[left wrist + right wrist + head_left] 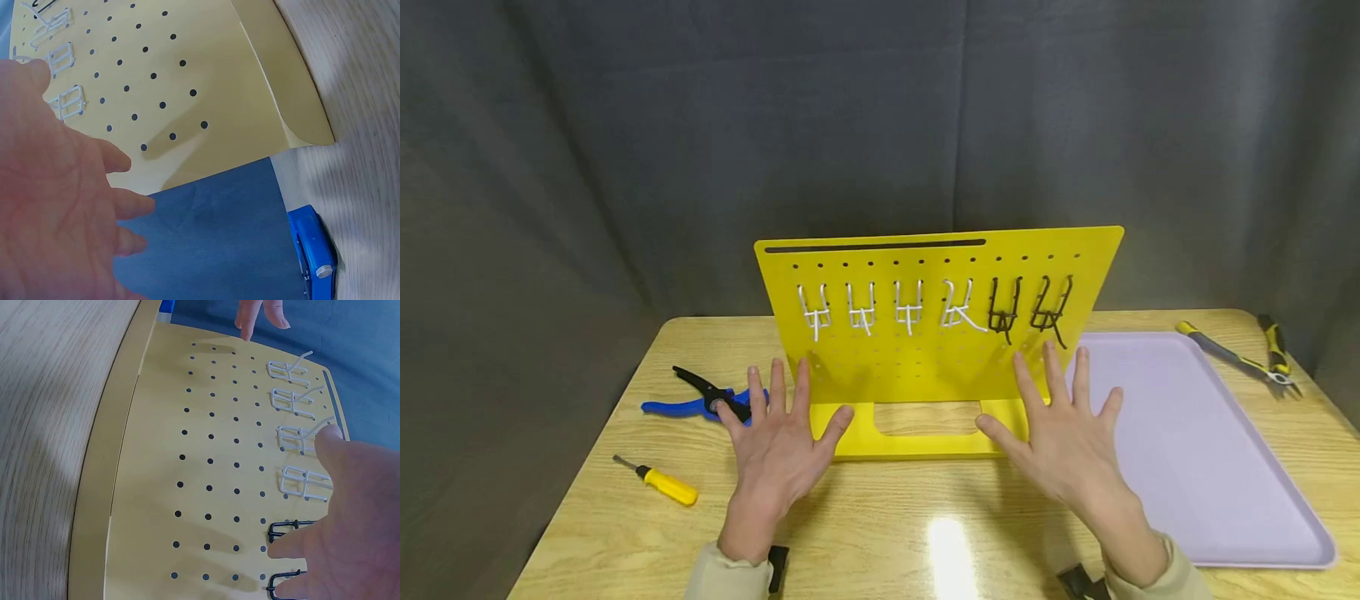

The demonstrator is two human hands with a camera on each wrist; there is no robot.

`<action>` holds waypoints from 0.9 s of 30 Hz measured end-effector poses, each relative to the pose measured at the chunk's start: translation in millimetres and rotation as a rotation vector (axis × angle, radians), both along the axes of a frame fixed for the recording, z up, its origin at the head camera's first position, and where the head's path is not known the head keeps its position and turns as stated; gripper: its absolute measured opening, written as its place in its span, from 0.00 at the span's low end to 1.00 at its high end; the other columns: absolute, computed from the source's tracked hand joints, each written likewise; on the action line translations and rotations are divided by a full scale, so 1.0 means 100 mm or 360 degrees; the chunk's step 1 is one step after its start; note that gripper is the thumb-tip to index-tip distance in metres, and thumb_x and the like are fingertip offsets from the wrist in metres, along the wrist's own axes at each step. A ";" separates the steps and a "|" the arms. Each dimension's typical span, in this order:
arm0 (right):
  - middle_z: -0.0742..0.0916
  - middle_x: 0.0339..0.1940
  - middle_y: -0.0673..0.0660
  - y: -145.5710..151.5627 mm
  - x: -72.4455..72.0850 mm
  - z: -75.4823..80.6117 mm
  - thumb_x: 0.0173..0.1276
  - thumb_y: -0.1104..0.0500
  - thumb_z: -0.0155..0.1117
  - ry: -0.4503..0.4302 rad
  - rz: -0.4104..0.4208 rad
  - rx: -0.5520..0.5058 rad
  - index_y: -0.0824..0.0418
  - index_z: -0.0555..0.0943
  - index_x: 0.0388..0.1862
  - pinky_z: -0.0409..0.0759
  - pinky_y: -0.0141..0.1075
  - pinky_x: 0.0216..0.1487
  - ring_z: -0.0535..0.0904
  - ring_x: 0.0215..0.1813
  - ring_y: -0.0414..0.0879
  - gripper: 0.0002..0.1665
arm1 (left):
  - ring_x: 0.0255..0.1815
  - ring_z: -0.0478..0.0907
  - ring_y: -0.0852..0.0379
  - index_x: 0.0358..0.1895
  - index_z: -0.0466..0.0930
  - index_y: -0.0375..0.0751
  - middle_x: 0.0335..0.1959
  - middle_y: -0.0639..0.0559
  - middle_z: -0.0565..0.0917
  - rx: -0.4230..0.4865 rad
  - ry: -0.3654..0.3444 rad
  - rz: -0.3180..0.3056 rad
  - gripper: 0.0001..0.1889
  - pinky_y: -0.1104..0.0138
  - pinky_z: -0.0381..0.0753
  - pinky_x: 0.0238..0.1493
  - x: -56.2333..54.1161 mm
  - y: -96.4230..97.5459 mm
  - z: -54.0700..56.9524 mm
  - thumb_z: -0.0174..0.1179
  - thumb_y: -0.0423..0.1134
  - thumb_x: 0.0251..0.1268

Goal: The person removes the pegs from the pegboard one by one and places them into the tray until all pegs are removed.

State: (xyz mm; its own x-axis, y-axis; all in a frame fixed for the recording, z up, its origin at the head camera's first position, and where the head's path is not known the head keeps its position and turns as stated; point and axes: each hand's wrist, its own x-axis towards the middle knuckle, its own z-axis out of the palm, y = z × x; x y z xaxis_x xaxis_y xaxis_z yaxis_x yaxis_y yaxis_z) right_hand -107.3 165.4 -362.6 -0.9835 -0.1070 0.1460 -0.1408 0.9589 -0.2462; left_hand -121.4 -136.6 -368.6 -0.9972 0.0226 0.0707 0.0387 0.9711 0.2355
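A yellow pegboard (pixel 925 358) stands upright on its base in the middle of the table, bearing a row of white wire hooks (pixel 908 307) and two black hooks (pixel 1048 312) at the right. My left hand (pixel 778 450), fingers spread and holding nothing, hovers before the board's lower left. On the other side, my right hand (pixel 1067 446) is spread the same way before the lower right, below the black hooks. In the left wrist view, the left hand (pixel 56 194) covers part of the board. The right wrist view shows the right hand (pixel 356 525) over several hooks.
Blue-handled pruning shears (pixel 700 404) lie left of the board, with a yellow-handled screwdriver (pixel 666 485) nearer the front. A lilac tray (pixel 1195 450) lies at the right. Beyond it are two pliers (pixel 1225 354) (pixel 1273 346) with grey-yellow and black-yellow handles. A dark curtain (pixel 865 117) hangs behind.
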 end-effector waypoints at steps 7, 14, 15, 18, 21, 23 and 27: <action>0.48 0.77 0.68 0.03 0.00 0.03 0.63 0.23 0.44 -0.0063 0.0018 0.0014 0.60 0.55 0.76 0.34 0.78 0.56 0.27 0.73 0.71 0.56 | 0.76 0.30 0.35 0.76 0.50 0.45 0.76 0.36 0.46 0.0013 -0.0092 -0.0015 0.47 0.30 0.26 0.61 0.00 -0.01 0.06 0.33 0.75 0.64; 0.70 0.64 0.76 0.41 -0.03 0.16 0.70 0.48 0.58 -0.0092 0.0121 -0.0148 0.70 0.77 0.58 0.58 0.71 0.57 0.62 0.64 0.76 0.29 | 0.61 0.71 0.37 0.66 0.70 0.38 0.60 0.37 0.76 0.0513 -0.0087 -0.0007 0.35 0.40 0.64 0.58 -0.14 -0.19 0.23 0.41 0.64 0.71; 0.73 0.61 0.77 0.47 -0.04 0.18 0.70 0.54 0.59 0.0009 0.0113 -0.0189 0.72 0.78 0.55 0.62 0.68 0.56 0.66 0.61 0.75 0.24 | 0.56 0.76 0.39 0.65 0.71 0.38 0.55 0.38 0.80 0.0592 -0.0023 0.0034 0.32 0.44 0.71 0.54 -0.19 -0.24 0.25 0.45 0.61 0.71; 0.78 0.54 0.75 0.59 -0.09 0.26 0.68 0.66 0.57 0.0405 0.0048 -0.0413 0.74 0.79 0.51 0.65 0.63 0.55 0.71 0.57 0.72 0.16 | 0.47 0.80 0.41 0.62 0.72 0.37 0.49 0.38 0.83 0.0817 0.0184 0.0155 0.27 0.50 0.78 0.45 -0.33 -0.35 0.28 0.53 0.54 0.70; 0.82 0.49 0.70 0.62 -0.15 0.33 0.65 0.67 0.59 0.0793 -0.0023 -0.0645 0.71 0.81 0.50 0.71 0.48 0.52 0.75 0.51 0.65 0.15 | 0.50 0.79 0.41 0.62 0.71 0.37 0.53 0.38 0.79 0.1212 0.0314 0.0170 0.24 0.52 0.76 0.49 -0.46 -0.41 0.26 0.55 0.48 0.71; 0.84 0.46 0.67 0.61 -0.18 0.38 0.64 0.66 0.62 0.0985 -0.0025 -0.0785 0.69 0.82 0.49 0.71 0.35 0.50 0.78 0.50 0.54 0.15 | 0.52 0.78 0.42 0.63 0.70 0.38 0.56 0.39 0.77 0.1441 0.0345 0.0142 0.24 0.54 0.74 0.51 -0.56 -0.42 0.24 0.55 0.48 0.71; 0.86 0.41 0.65 0.56 -0.25 0.42 0.63 0.66 0.65 0.1207 0.0005 -0.0997 0.68 0.84 0.47 0.68 0.18 0.46 0.76 0.46 0.30 0.13 | 0.51 0.77 0.47 0.60 0.71 0.36 0.54 0.40 0.76 0.1689 0.0339 0.0118 0.23 0.62 0.73 0.51 -0.72 -0.38 0.18 0.55 0.48 0.70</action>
